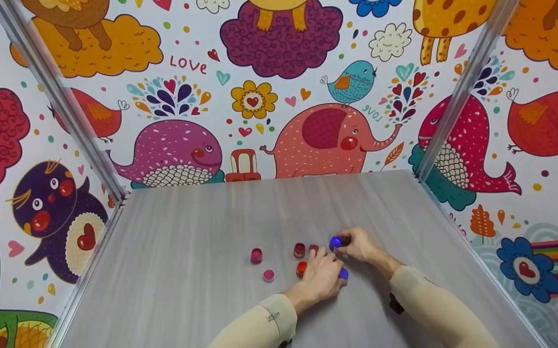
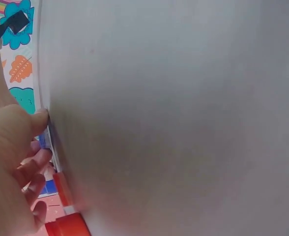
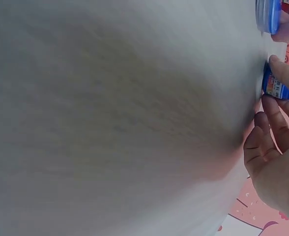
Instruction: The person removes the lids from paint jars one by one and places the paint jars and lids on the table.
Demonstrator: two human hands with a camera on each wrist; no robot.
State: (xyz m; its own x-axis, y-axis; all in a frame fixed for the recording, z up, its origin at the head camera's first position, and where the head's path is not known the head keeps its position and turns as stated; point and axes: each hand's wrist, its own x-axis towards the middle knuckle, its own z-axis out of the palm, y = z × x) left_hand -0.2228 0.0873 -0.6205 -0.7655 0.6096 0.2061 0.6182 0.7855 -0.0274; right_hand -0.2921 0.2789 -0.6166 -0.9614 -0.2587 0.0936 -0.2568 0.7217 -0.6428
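Observation:
My right hand [image 1: 360, 245] pinches a small blue jar [image 1: 335, 242] between thumb and fingers just above the table. A printed label shows on that jar in the right wrist view. Nearer the front, my left hand [image 1: 321, 276] holds a second small blue jar [image 1: 343, 273] between thumb and fingers. This one has a clear rim [image 3: 262, 15] in the right wrist view. Beside the left fingers stand an orange-red jar [image 1: 301, 268], a dark red jar [image 1: 299, 250] and a reddish jar [image 1: 313, 248]; the hand partly hides some of them.
Left of the hands, a magenta jar [image 1: 256, 255] and a small pink round piece [image 1: 268, 276] rest on the grey wood-grain table [image 1: 187, 270]. Cartoon-printed walls [image 1: 254, 53] with metal corner rails [image 1: 462, 92] enclose the table at the back and sides.

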